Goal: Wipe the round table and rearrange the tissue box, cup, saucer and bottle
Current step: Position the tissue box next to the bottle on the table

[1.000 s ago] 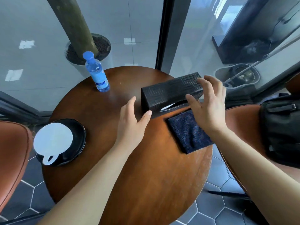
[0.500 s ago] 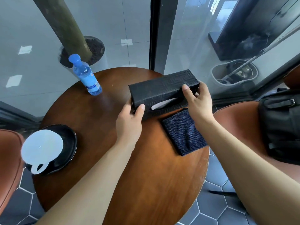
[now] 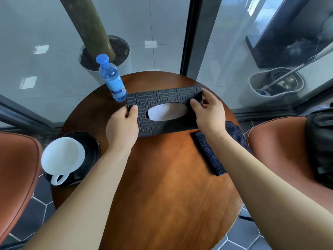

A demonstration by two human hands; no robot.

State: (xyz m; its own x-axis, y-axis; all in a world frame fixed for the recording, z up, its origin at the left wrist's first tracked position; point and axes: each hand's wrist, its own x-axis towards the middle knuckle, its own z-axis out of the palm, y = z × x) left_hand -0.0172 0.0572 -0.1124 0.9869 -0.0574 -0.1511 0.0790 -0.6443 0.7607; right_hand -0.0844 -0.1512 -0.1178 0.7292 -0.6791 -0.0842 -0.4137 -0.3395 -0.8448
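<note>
A black patterned tissue box [image 3: 162, 98] is held over the far half of the round wooden table [image 3: 162, 177], tipped so its oval opening with white tissue faces me. My left hand [image 3: 122, 129] grips its left end and my right hand [image 3: 209, 114] grips its right end. A blue-capped water bottle [image 3: 111, 78] stands upright just behind the box's left corner. At the table's left edge a white cup [image 3: 63, 157] sits on a black saucer [image 3: 90, 148]. A dark blue folded cloth [image 3: 210, 156] lies at the right edge, partly under my right forearm.
Brown leather chairs stand at the left [image 3: 16, 177] and right [image 3: 279, 150], the right one carrying a black bag [image 3: 320, 147]. Glass panes with a dark frame post [image 3: 196, 37] rise right behind the table. Outside are a planter with a trunk [image 3: 100, 49] and a mop bucket [image 3: 277, 83].
Both hands closed on the tissue box, lifted it off the cloth's far end, shifted it left toward the bottle and tipped its opening up toward me.
</note>
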